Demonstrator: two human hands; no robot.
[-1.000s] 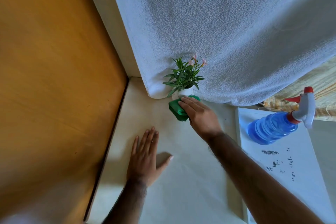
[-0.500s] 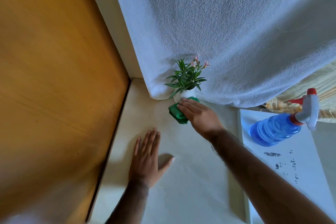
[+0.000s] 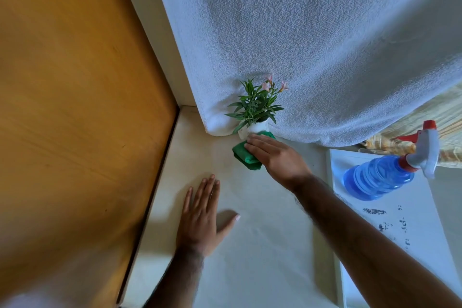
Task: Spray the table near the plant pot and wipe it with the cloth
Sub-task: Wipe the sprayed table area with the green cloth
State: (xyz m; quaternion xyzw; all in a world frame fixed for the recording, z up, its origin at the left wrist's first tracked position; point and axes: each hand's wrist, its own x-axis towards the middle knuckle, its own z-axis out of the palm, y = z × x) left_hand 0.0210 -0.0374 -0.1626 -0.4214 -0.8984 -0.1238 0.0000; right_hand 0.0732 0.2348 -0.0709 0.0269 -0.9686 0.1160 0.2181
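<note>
A small white plant pot (image 3: 255, 128) with green leaves and pink flowers stands at the back of the cream table (image 3: 250, 245), against a white cloth-covered block. My right hand (image 3: 277, 157) presses flat on a folded green cloth (image 3: 243, 155) that touches the pot's base. My left hand (image 3: 202, 217) lies flat on the table, fingers apart, nearer to me and left of the cloth. A blue spray bottle (image 3: 380, 177) with a white and red trigger lies on its side on a white surface at the right.
An orange-brown wooden panel (image 3: 75, 120) borders the table on the left. The white textured cover (image 3: 312, 45) hangs over the back. The white surface (image 3: 412, 232) on the right carries dark specks. Striped yellow fabric (image 3: 445, 117) shows at the far right.
My right hand and the green cloth stay by the pot's base, shifting only slightly. The view has moved a little. My left hand has not moved on the table.
</note>
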